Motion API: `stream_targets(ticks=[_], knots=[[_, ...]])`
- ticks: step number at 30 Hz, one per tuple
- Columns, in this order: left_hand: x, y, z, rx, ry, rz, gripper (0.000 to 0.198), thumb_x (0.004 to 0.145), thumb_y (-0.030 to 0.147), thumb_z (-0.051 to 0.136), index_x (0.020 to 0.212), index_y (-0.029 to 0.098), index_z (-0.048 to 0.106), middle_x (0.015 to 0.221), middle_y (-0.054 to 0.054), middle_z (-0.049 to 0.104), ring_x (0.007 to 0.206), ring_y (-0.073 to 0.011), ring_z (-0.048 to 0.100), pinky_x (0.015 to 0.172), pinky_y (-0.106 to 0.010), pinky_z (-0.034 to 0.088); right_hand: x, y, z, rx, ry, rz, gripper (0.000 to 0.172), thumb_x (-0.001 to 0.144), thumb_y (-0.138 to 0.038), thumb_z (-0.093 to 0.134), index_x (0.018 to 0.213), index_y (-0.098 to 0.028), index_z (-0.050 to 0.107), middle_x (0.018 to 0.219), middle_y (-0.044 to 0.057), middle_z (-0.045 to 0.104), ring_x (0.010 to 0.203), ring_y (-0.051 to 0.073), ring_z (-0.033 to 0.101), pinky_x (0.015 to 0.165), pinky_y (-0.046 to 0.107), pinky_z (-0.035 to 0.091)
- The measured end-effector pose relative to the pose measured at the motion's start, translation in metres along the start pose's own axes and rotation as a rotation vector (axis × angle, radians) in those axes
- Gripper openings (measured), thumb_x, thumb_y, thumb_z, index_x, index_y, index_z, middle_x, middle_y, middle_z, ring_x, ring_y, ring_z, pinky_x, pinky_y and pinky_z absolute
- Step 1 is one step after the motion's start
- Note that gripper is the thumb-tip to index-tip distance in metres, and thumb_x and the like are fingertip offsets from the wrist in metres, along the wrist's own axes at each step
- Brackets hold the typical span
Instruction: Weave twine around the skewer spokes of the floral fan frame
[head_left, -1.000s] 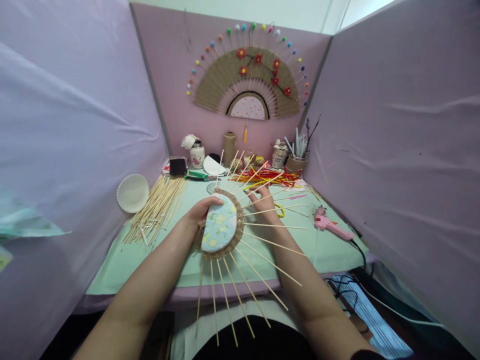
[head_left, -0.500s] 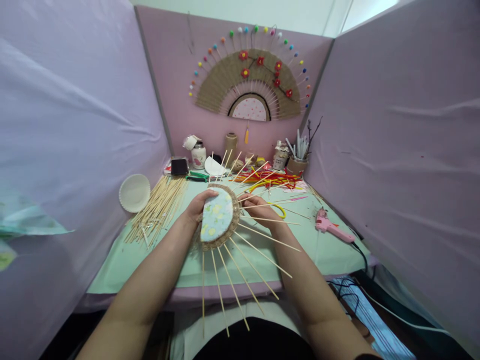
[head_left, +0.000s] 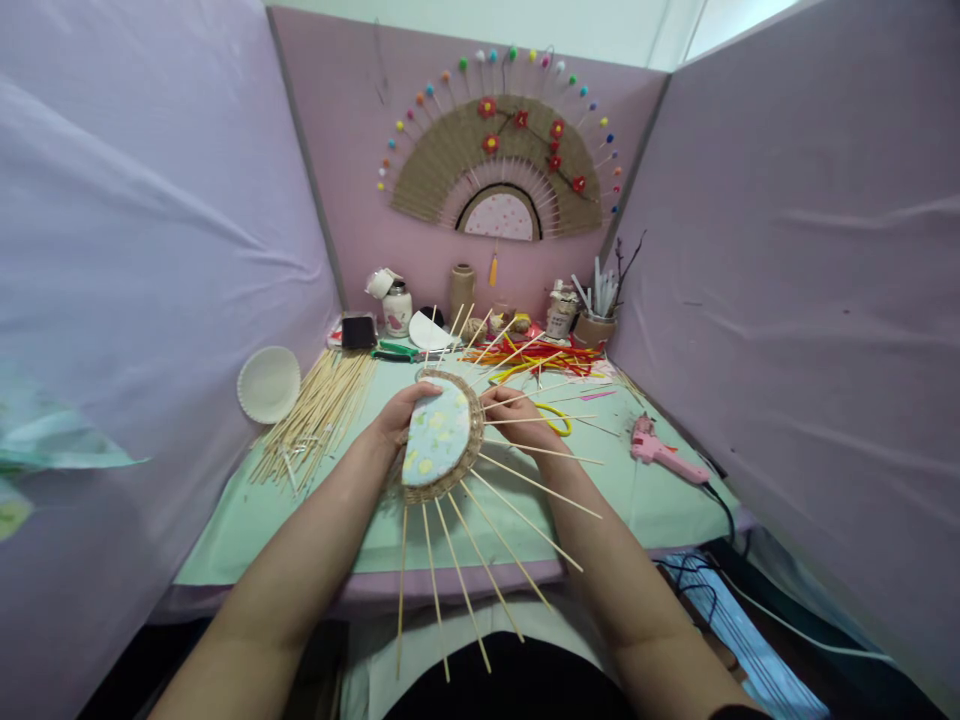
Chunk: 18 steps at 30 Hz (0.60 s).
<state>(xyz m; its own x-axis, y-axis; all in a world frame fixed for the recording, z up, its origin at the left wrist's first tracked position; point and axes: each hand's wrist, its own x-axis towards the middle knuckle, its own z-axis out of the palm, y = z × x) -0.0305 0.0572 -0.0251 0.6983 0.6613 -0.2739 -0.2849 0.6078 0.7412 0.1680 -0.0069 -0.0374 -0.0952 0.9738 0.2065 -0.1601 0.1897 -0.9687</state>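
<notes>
While the left hand (head_left: 397, 415) grasps the patterned half-disc (head_left: 439, 430) above the green table (head_left: 675, 520), the right hand (head_left: 516, 415) sits at its curved rim (head_left: 474, 425). Whether it pinches a stick (head_left: 585, 460) there, I cannot tell

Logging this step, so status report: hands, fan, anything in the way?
Left hand gripping fan by its straight side. Right hand at curved rim, grip unclear. Sticks cross in front of right arm; glue gun apart, to the right.
</notes>
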Motion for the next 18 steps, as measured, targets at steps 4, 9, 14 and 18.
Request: stream_targets(ticks=[4, 9, 14, 18], knots=[[-0.0012, -0.0006, 0.0017, 0.009, -0.013, -0.010, 0.019, 0.074, 0.017, 0.056, 0.081, 0.006, 0.069, 0.074, -0.014, 0.075, 0.064, -0.0228, 0.072, 0.062, -0.028, 0.056, -0.0006, -0.0014, 0.0018, -0.034, 0.014, -0.009, 0.015, 0.068, -0.031, 0.072, 0.069, -0.017, 0.067, 0.066, -0.003, 0.061, 0.061, 0.010, 0.053, 0.065, 0.025, 0.042], [-0.0014, -0.0009, 0.0015, 0.001, -0.022, 0.026, 0.018, 0.074, 0.014, 0.056, 0.081, 0.006, 0.070, 0.072, -0.013, 0.074, 0.061, -0.0220, 0.071, 0.061, -0.027, 0.056, 0.0012, 0.0019, 0.0010, -0.014, 0.043, -0.015, 0.020, 0.068, -0.036, 0.074, 0.069, -0.017, 0.066, 0.066, -0.002, 0.062, 0.061, 0.011, 0.053, 0.063, 0.025, 0.042], [0.0001, -0.0005, -0.0020, -0.017, -0.073, 0.008, 0.019, 0.075, 0.015, 0.054, 0.081, 0.006, 0.070, 0.072, -0.013, 0.074, 0.064, -0.0224, 0.072, 0.061, -0.027, 0.056, 0.0020, 0.0030, 0.0000, -0.028, 0.082, -0.028, 0.021, 0.068, -0.035, 0.075, 0.068, -0.017, 0.065, 0.064, -0.002, 0.061, 0.060, 0.011, 0.051, 0.061, 0.024, 0.040], [0.0001, -0.0004, -0.0039, -0.001, -0.071, -0.001, 0.020, 0.075, 0.016, 0.054, 0.082, 0.006, 0.071, 0.072, -0.013, 0.074, 0.065, -0.0226, 0.071, 0.064, -0.029, 0.056, 0.0004, -0.0002, 0.0006, -0.069, 0.085, -0.047, 0.018, 0.068, -0.033, 0.073, 0.068, -0.017, 0.066, 0.064, -0.002, 0.060, 0.061, 0.011, 0.050, 0.060, 0.024, 0.039]])
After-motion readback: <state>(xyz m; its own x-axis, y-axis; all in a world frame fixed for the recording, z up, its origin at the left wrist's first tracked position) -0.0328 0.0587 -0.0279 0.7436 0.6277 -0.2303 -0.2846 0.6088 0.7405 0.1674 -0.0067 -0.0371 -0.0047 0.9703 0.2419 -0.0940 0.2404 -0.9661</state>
